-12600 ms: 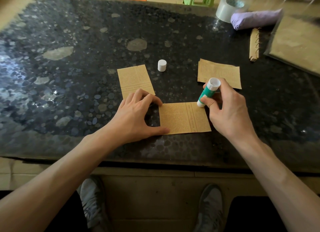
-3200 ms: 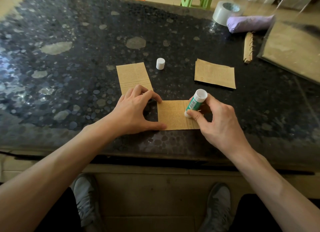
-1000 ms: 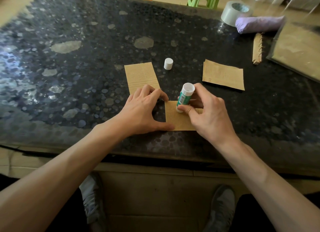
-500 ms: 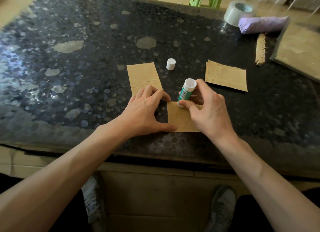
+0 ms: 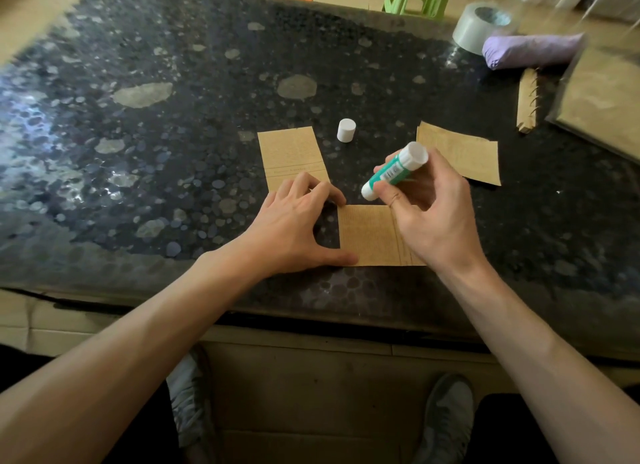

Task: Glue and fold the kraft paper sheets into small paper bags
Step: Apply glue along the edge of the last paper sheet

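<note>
between the hands, kraft sheet [image 5: 367,235] flat on surface [image 5: 173,186]. left hand [image 5: 291,221], fingers spread, pins its edge; right hand [image 5: 429,214] grips glue stick [image 5: 394,171] clear above. gluing step judged ending; next, fold flap over squarely.

Dim, soft light from the far left glares bluish on the tabletop [image 5: 52,134] well left of the gripped glue stick [image 5: 393,172] — edges bow with wide-angle distortion, the far-right corner smeared by blur.
</note>
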A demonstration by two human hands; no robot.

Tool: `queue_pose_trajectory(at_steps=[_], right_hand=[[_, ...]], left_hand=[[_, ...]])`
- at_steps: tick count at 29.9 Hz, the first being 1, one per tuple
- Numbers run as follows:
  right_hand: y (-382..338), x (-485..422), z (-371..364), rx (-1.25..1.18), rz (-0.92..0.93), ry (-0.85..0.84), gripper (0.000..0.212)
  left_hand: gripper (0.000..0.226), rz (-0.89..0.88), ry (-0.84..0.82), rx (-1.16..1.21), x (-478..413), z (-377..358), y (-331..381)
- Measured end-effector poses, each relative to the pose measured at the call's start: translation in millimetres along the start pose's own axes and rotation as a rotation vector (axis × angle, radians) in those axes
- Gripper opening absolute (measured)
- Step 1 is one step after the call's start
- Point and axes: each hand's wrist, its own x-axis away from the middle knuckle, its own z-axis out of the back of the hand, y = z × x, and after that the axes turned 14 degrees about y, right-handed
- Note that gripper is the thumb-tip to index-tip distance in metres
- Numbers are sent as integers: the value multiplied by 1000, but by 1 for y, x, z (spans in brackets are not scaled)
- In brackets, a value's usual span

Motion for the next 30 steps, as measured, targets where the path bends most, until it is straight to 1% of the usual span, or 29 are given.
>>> queue_pose_trajectory(at_steps=[4,6,8,17,30], right_hand=[[-7,1,3,55,-6,-198,29],[-7,6,2,121,20,-261,28],[-6,10,0,175,52,-288,29],[-5,13,-6,214,103,-244,29],[-2,10,-17,203,102,-167,28]], left_hand=[[86,-6,8,-4,0,-1,-1],[86,-9,10,-5,0,-1,-1],[85,-11,13,-6,0,0,0],[85,-9,8,-15,0,0,1],[89,-12,14,-22,0,0,1]])
